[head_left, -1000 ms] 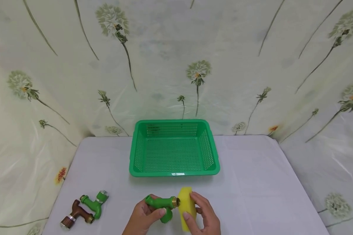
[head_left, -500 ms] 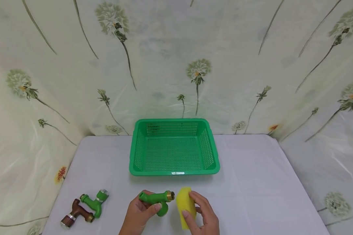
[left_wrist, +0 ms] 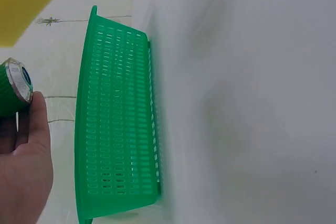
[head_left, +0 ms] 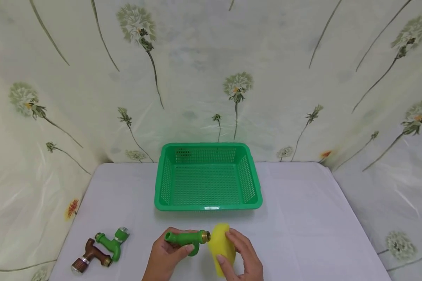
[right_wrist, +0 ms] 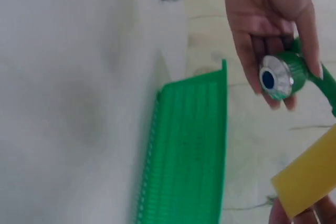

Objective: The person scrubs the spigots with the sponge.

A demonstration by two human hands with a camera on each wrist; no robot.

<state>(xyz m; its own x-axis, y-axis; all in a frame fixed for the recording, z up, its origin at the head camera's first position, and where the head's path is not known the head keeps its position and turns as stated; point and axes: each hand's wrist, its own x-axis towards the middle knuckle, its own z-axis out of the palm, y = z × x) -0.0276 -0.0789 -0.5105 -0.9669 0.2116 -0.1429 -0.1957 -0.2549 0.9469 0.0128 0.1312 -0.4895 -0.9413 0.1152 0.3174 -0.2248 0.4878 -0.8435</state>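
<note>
We find the left hand [head_left: 163, 253] grasping a green tap [head_left: 186, 238], its thumb on the near side and the tap's brass threaded end [head_left: 206, 236] pointing to three o'clock; just beyond that end, our right hand [head_left: 245, 255] grips a yellow sponge [head_left: 220, 246] between thumb and fingers, though we cannot tell whether sponge and brass touch; at twelve o'clock from both hands, a green basket [head_left: 232, 207] stands on the white table [head_left: 295, 218]; at nine o'clock we see a brown tap [head_left: 91, 251] lying just beside a second green tap [head_left: 110, 244].
</note>
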